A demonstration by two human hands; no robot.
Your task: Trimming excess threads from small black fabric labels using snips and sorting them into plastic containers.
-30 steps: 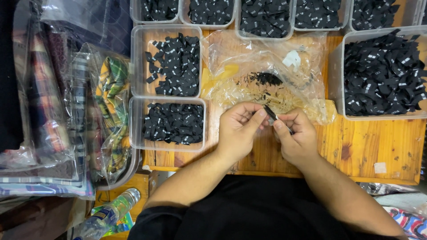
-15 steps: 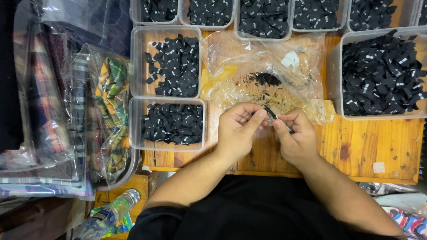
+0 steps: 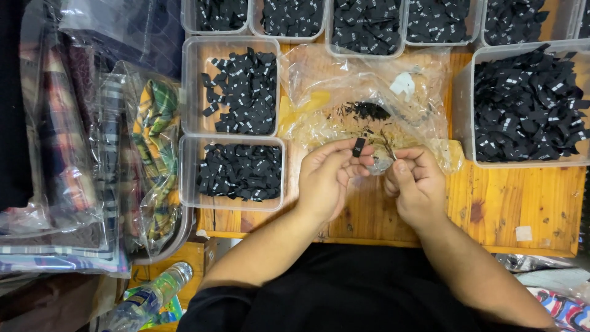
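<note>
1. My left hand (image 3: 329, 178) sits just below the middle of the frame, thumb and forefinger pinched shut on one small black label (image 3: 357, 147), which stands upright above my fingertips.
2. My right hand (image 3: 415, 184) is just beside it, fingers curled in around a small pale scrap (image 3: 382, 163) between the two hands; I cannot tell exactly what it is, or how firmly I have it.
3. Right above my hands lies a crumpled clear plastic bag (image 3: 369, 92) on the wooden table (image 3: 510, 203), with a small heap of dark bits (image 3: 367, 110) inside it.
4. To the left of centre, two clear tubs are in reach: the near tub (image 3: 187, 175) is fairly full of black labels, the tub above it (image 3: 190, 80) about half full.
5. A large tub (image 3: 462, 104) at the right edge is piled high, and a row of further tubs (image 3: 369, 54) runs along the top.
6. I judge that most labels are already sorted into tubs; only the little in the bag and the one in my pinch seem left.
7. At the left edge lie bagged folded fabrics (image 3: 80, 154).
</note>
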